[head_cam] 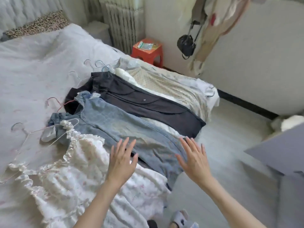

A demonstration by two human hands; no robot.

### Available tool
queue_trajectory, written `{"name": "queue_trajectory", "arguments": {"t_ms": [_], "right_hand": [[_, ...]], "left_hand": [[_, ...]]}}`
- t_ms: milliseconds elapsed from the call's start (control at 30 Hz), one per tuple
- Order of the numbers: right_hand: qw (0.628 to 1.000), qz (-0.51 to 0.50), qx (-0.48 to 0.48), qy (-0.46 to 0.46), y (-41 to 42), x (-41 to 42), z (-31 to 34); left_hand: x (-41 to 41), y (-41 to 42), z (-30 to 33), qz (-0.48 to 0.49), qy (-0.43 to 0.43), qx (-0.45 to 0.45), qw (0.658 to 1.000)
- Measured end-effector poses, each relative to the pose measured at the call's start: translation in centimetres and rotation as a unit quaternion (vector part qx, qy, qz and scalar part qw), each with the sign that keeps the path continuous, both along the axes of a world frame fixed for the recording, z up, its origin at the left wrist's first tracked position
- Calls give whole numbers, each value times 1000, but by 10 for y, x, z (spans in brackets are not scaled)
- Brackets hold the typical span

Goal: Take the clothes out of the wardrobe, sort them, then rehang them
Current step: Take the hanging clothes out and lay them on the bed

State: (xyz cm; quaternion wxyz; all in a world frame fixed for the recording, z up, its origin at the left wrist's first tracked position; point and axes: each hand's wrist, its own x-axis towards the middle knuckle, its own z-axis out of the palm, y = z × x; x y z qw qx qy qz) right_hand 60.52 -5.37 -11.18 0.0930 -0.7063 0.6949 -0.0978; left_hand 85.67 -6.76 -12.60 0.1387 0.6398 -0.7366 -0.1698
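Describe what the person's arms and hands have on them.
Both forearms are bare as far as the picture shows, with no sleeves in view. The left hand and right hand wear no gloves, and no rings, watch or bracelets show. Fingernails look short and unpainted, though the picture is soft.

white bed (32, 66), hangered clothes (125, 122) laid across it, leopard pillow (41, 23)

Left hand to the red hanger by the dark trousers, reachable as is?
Probably yes. The left hand is open and holds nothing, hovering over the jeans. The red hanger lies exposed on the bed farther up and to the left, with only flat clothes between, nothing standing in the way.
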Motion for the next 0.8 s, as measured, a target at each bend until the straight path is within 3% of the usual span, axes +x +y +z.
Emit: {"name": "queue_trajectory", "arguments": {"t_ms": [267,500,800], "right_hand": [[984,-177,-21,-31,47,-175,10],[942,-328,-58,-39,101,-291,21],[840,-531,-107,-33,164,-421,45]], "left_hand": [[-198,-35,20,-153,22,-41,987],[-365,-33,34,-310,30,-64,948],[-562,-13,52,-491,64,-57,867]]}}
